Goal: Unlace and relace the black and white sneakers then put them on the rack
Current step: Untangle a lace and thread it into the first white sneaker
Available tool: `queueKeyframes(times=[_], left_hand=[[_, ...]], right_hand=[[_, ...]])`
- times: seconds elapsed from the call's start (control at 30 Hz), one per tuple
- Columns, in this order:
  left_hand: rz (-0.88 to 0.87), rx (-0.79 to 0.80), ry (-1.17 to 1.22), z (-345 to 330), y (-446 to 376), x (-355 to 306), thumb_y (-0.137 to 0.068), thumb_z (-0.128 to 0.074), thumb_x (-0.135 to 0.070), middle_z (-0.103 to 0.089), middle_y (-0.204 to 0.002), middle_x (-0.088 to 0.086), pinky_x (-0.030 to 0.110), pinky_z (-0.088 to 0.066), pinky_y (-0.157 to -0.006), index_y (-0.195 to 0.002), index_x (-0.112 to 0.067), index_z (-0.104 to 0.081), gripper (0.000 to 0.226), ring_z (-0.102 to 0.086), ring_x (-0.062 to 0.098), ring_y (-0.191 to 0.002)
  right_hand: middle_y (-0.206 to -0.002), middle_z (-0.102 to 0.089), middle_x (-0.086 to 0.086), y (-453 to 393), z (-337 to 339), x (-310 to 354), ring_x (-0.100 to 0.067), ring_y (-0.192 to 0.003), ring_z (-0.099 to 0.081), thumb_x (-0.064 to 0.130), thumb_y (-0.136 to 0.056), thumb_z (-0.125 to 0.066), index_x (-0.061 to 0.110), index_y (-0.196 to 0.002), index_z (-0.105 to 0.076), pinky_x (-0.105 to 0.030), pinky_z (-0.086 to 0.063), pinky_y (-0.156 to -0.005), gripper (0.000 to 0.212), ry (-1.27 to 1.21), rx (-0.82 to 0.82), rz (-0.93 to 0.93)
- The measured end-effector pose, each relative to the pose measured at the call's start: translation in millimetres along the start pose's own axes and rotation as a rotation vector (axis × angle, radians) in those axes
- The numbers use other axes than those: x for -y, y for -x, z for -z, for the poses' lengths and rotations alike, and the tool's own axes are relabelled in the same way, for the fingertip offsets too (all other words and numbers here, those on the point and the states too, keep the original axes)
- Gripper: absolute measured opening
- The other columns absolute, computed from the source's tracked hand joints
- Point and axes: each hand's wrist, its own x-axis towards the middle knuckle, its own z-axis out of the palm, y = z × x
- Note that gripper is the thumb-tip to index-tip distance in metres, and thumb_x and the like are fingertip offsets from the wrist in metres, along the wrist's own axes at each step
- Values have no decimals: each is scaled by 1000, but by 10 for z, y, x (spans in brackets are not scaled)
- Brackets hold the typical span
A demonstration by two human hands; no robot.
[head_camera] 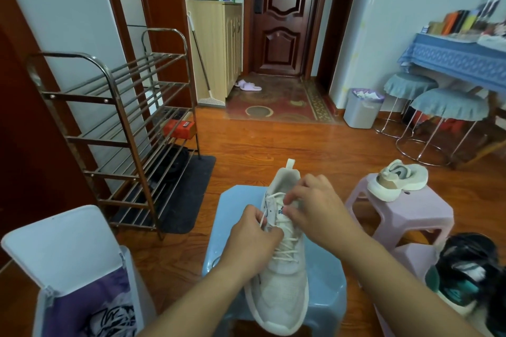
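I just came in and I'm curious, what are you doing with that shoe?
A person is lacing a white sneaker that lies on a blue stool. The left hand pinches the lace and the right hand works at the top eyelets. Its mate waits on a pink stool. The metal shoe rack stands to the left.

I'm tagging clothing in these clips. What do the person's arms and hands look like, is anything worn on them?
Both forearms are bare up to the frame edge: no sleeves, gloves, watch or rings visible on the left hand or the right hand.
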Motion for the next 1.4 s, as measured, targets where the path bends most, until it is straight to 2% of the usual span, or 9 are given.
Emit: queueKeyframes(times=[0.27,0.47,0.6,0.73,0.9,1.07,1.17,1.3,1.4], left_hand=[[2,54,44,-8,-14,23,-84,-64,-33,-63,-77,-4,28,-41,-55,-98,-33,-44,25,-52,10,-57],[2,33,53,-10,10,31,-89,-60,-37,-67,-84,-2,29,-44,-60,-101,-33,-42,21,-59,12,-67],[22,39,78,1,1,30,-90,-58,-37,-65,-82,-2,28,-42,-58,-102,-32,-43,20,-55,11,-64],[22,33,74,-12,-2,27,-89,-60,-35,-67,-84,-1,30,-43,-59,-100,-32,-42,22,-56,12,-65],[32,50,76,-7,-16,28,-86,-62,-35,-67,-85,1,30,-43,-59,-100,-32,-43,24,-56,13,-64],[46,54,76,-12,-22,27,-82,-62,-37,-67,-87,1,31,-43,-60,-99,-33,-41,27,-56,14,-66],[50,45,66,-5,-19,17,-84,-62,-37,-67,-87,0,30,-42,-59,-99,-32,-41,27,-57,14,-66],[38,39,53,-6,10,13,-88,-61,-36,-65,-85,-2,30,-42,-58,-98,-32,-40,24,-58,13,-68],[29,19,58,26,1,-1,-89,-57,-44,-69,-86,-2,36,-51,-68,-101,-34,-41,23,-65,14,-75]], right_hand=[[-98,-50,7,-178,-72,165,-13,-100,-44,14,-96,-61,21,-82,-59,-16,-32,-74,16,-191,87,-64],[-118,-48,12,-107,27,12,-10,-114,-45,26,-88,-74,23,-111,-72,-25,-39,-96,23,-37,122,-7],[-104,-55,5,-110,-40,60,-17,-96,-53,11,-84,-74,15,-89,-72,-27,-43,-76,6,73,40,99],[-86,-56,-4,-113,-172,106,-21,-78,-52,-3,-61,-81,11,-75,-65,-25,-35,-56,26,216,2,121],[-97,-54,5,-200,-188,153,-19,-95,-47,13,-95,-60,16,-85,-65,-27,-35,-76,11,-65,0,-84],[-116,-59,13,-274,-148,70,-15,-109,-52,22,-95,-64,27,-124,-67,-30,-42,-93,29,-153,42,-35],[-100,-70,7,-327,-165,75,-21,-94,-55,21,-94,-67,24,-100,-78,-28,-35,-81,13,-64,-65,89],[-103,-59,12,-349,-55,-4,-16,-104,-45,23,-95,-65,25,-103,-76,-23,-27,-84,14,-159,-141,-99],[-118,-53,8,-181,-2,-65,-12,-110,-51,30,-96,-64,24,-126,-62,-27,-42,-91,31,-242,-181,-277]])
